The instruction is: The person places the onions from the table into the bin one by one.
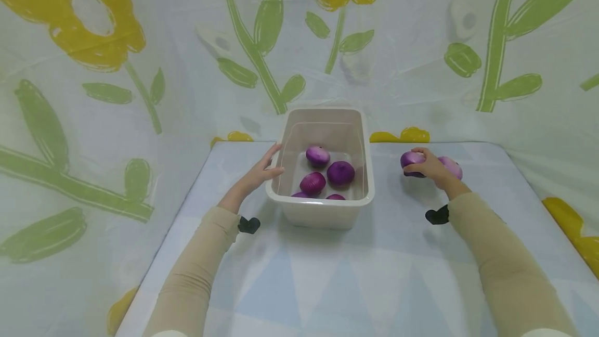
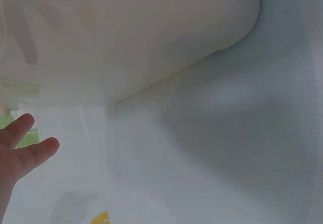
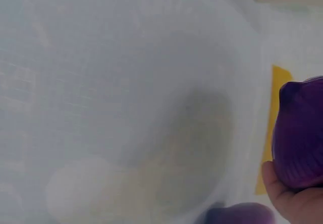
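Right hand (image 1: 429, 168) gripping purple onion (image 1: 412, 160), left hand (image 1: 262, 173) touching bin (image 1: 327, 211)

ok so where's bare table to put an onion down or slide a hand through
Free: the wide near table between both sleeves, and the strip between the bin and the right hand. Crowded: inside the bin with five onions, and by the right hand's two onions.
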Motion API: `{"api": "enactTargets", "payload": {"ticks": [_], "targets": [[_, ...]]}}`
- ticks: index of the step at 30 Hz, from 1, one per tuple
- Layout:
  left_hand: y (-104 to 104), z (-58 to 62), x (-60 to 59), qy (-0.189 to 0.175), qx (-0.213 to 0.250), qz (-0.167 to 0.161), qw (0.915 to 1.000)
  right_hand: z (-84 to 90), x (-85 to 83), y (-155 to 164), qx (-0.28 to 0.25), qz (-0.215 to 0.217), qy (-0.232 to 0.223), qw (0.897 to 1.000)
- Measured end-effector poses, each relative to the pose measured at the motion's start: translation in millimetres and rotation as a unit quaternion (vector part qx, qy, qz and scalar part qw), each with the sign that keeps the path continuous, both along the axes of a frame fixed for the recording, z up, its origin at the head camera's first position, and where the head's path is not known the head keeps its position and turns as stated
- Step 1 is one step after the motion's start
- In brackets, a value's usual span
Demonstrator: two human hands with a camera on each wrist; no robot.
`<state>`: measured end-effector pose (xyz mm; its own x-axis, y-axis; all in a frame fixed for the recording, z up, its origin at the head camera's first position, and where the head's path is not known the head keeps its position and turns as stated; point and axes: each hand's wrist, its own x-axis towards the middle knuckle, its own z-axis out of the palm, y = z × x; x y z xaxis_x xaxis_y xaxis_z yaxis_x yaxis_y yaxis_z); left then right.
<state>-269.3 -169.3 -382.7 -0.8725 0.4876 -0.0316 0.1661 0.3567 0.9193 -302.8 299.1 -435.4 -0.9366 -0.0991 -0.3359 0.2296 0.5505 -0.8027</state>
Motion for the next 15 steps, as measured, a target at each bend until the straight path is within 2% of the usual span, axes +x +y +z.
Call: {"api": "enactTargets", "payload": {"ticks": [8,15], "targets": [[2.2,1.3,0.7,-0.005,-0.014,0.007,0.9999,28.3,2.6,5.7,0.009,-0.011,0.009,1.000],[2.2,1.8,1.3,-0.001,-0.013,0.008,0.9999,51.0,1.4,10.1,0.016,0.005,0.030,0.999]]}}
